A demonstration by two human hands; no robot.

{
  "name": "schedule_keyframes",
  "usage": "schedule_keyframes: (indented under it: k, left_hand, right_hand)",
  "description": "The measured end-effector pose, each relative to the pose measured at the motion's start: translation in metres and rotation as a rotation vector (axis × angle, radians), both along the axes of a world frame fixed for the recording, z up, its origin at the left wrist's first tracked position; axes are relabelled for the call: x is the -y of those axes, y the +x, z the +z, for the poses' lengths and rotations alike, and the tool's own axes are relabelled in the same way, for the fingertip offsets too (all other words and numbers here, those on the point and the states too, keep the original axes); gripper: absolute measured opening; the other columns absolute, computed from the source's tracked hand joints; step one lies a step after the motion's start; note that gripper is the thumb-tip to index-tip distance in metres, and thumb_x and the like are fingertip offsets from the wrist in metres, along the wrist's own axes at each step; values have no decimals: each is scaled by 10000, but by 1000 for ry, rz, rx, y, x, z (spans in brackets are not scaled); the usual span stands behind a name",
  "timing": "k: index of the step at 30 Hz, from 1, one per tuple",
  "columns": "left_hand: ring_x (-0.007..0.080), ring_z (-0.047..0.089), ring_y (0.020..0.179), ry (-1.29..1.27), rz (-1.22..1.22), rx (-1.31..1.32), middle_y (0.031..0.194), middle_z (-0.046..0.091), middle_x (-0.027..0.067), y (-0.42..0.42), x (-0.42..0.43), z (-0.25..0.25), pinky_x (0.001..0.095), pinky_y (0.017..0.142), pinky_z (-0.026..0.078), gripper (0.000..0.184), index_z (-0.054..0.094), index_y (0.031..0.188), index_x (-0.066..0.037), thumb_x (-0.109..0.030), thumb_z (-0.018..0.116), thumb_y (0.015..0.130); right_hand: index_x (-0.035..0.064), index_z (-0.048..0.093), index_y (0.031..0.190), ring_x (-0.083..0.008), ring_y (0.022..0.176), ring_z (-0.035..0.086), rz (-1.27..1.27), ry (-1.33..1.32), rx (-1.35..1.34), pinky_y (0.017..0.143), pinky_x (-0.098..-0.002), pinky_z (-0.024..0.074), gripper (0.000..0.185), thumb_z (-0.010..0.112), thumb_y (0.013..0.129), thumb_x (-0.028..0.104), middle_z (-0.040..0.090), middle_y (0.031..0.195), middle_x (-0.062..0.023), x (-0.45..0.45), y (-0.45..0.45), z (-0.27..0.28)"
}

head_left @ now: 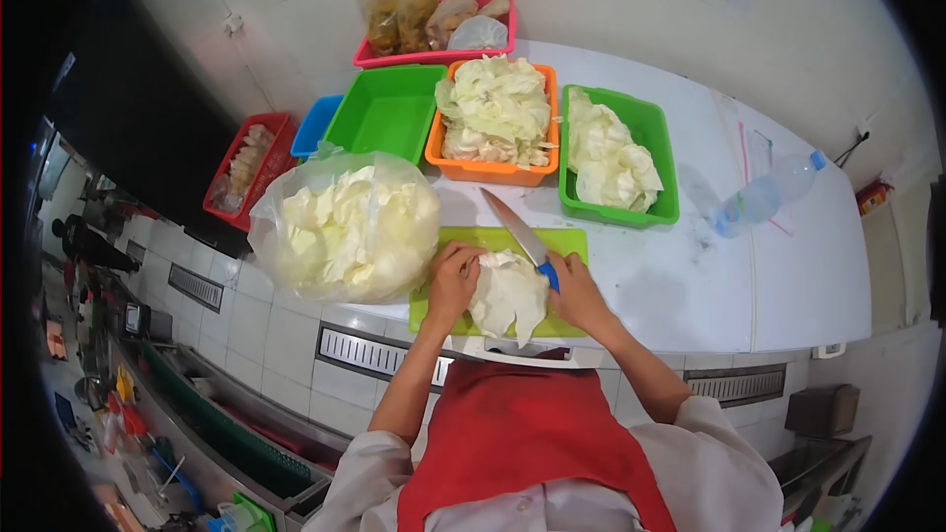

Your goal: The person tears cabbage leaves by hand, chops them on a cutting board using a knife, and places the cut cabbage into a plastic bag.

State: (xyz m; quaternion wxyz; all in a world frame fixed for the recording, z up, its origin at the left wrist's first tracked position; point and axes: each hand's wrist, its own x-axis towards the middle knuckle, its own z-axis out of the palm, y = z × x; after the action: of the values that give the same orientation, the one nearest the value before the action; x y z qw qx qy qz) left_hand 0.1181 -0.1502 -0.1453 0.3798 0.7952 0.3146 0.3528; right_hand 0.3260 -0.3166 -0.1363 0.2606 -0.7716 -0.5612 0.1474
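Pale cabbage leaves lie on a green cutting board. My right hand is closed round the blue handle of a knife, whose blade points up and left, away from me, beyond the leaves. On the other side, my left hand rests at the leaves' left edge with its fingers curled; whether they pinch a leaf is hard to make out. A large clear plastic bag full of cabbage pieces stands just left of the board.
Behind the board are an orange basket heaped with cabbage, a green basket with leaves, and an empty green tray. A pink basket holds bags. A water bottle lies at right.
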Motion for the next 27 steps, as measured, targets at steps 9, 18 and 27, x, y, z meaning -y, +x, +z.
schedule_keyframes:
  k: [9, 18, 27]
  left_hand:
    - [357, 710, 973, 271, 71, -10, 1065, 724, 147, 5, -1, -12, 418, 847, 565, 255, 769, 1100, -29, 62, 737, 864]
    - [344, 718, 991, 332, 144, 19, 1108, 740, 136, 12, -14, -27, 409, 869, 583, 270, 774, 1106, -17, 64, 746, 850]
    - [324, 712, 1018, 327, 181, 40, 1109, 750, 114, 15, -14, -41, 412, 878, 584, 296, 791, 1089, -33, 74, 765, 814]
  right_hand:
    - [-7, 426, 1275, -573, 814, 660, -100, -113, -290, 739, -638, 522, 298, 569, 1048, 124, 676, 878, -351, 49, -44, 69]
    - [-7, 425, 1185, -570, 838, 661, 1, -122, -242, 750, -627, 525, 186, 504, 1088, 130, 677, 919, -346, 47, -83, 35]
    - [-2, 448, 1225, -557, 849, 667, -16, -64, -217, 750, -613, 531, 221, 522, 1086, 152, 682, 950, -336, 47, -87, 12]
